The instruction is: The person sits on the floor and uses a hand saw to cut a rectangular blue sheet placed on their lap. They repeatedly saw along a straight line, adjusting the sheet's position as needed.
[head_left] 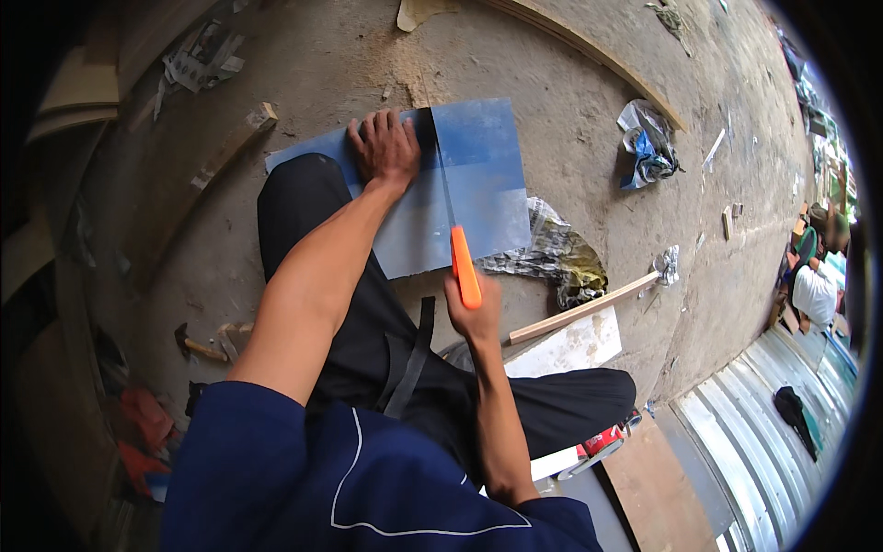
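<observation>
My right hand (477, 308) is closed around the orange handle of a hand saw (466, 269). The saw's thin dark blade runs away from me over a blue painted board (483, 175), along a dark line at its far edge. On the board's left part, my left hand (386, 147) lies flat with its fingers spread, pressing nothing but the board. My bent left knee rests against the board's left side. Sawdust lies on the floor beyond the board's far edge. How deep the blade sits in the board I cannot tell.
Crumpled plastic and paper (552, 253) lie right of the board, near a wooden strip (589, 305) and a white panel (589, 340). A hammer (200, 347) lies at left, below a wooden beam (235, 143). Corrugated metal sheet (745, 396) and another person (814, 285) are at far right.
</observation>
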`<action>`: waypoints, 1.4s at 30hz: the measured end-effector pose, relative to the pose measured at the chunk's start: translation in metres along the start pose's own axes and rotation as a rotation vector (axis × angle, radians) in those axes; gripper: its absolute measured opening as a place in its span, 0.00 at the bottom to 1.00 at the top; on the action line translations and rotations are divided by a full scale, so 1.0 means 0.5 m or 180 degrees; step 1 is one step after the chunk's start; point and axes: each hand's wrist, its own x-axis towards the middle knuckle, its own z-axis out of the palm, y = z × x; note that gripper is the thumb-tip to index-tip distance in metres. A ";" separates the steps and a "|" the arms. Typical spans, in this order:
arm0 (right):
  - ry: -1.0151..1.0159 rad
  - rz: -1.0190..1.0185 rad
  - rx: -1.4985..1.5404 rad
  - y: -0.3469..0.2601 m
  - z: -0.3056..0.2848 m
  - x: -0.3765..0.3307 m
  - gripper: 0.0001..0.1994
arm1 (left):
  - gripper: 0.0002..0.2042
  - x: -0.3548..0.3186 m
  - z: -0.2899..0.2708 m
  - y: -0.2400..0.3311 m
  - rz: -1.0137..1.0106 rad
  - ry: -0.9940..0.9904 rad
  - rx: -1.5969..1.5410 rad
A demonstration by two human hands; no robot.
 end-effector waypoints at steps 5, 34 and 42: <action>0.0119 0.0094 0.0079 -0.011 0.006 0.056 0.11 | 0.16 0.012 0.001 0.000 -0.0143 0.0028 0.0013; 0.0112 -0.0039 -0.0170 -0.001 0.002 0.027 0.11 | 0.16 0.025 0.014 0.016 -0.0406 -0.0008 0.0058; -0.0156 0.0020 0.0244 0.029 -0.068 -0.136 0.04 | 0.17 0.032 0.019 -0.001 -0.0295 0.0180 0.0201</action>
